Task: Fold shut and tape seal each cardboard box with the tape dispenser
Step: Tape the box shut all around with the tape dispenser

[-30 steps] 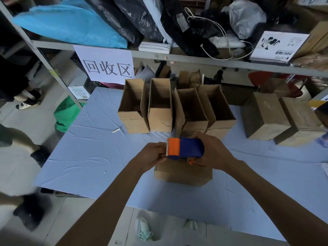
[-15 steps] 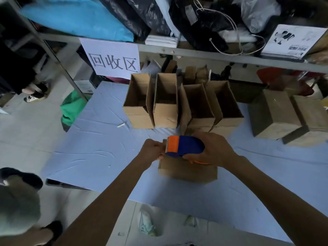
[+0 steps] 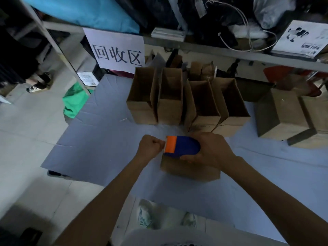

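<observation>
Head view: right grip (image 3: 211, 150) around tape dispenser (image 3: 182, 147), left grip (image 3: 150, 146) fisted beside.

Left hand (image 3: 151, 148) fisted; right hand (image 3: 212, 150) in curled grip.

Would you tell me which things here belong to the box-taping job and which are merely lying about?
Job: tape dispenser, gripped by right hand, left hand pinching its orange end; closed box beneath; four open boxes.
Lying about: paper sign; green bag; printed booklet.
</observation>
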A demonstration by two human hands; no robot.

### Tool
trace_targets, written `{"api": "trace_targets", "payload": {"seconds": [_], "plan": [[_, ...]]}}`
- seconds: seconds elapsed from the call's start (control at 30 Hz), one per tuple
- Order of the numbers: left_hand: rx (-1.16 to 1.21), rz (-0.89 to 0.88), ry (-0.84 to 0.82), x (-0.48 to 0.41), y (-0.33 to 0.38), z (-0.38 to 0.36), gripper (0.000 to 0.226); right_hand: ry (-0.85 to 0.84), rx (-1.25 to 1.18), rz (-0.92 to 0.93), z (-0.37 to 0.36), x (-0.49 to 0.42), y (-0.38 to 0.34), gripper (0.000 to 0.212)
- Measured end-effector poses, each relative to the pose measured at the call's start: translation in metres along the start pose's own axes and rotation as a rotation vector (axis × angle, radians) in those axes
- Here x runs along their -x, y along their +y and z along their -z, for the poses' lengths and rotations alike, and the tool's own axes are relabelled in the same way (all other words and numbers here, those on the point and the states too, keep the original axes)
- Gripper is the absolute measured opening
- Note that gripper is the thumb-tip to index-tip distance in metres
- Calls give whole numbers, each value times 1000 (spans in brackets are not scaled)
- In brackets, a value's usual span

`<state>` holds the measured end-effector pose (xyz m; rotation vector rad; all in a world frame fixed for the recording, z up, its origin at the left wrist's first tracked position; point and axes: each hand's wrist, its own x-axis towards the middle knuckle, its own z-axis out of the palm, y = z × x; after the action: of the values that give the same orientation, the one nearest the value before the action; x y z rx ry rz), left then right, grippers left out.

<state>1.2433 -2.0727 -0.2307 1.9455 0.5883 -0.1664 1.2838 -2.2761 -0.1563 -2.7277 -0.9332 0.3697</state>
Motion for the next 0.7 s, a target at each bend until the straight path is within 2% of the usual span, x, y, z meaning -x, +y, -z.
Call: {"api": "trace_targets", "payload": {"seconds": [0.1,0.2,0.3,0.43,0.57,0.7], "plan": [[34,33,-7,0,-12,-1,25,21,-6,19,-10,-2,-2,61],[65,49,0,-2,-16,2,31,9,0,-1,-10,-3,-4,65],[115,94,-25,-4,-16,4,24,-23,27,-11,-7,-5,-8,66],[200,184,-83,-2,-13,2,28,-56,23,-8,1,0,-11,60],[223,189,-78,1,-10,-1,18,-64,23,-31,3,3,-11,63],[243,198,-89,0,-1,-1,24,-84,17,-70,5,-1,-4,68]]}}
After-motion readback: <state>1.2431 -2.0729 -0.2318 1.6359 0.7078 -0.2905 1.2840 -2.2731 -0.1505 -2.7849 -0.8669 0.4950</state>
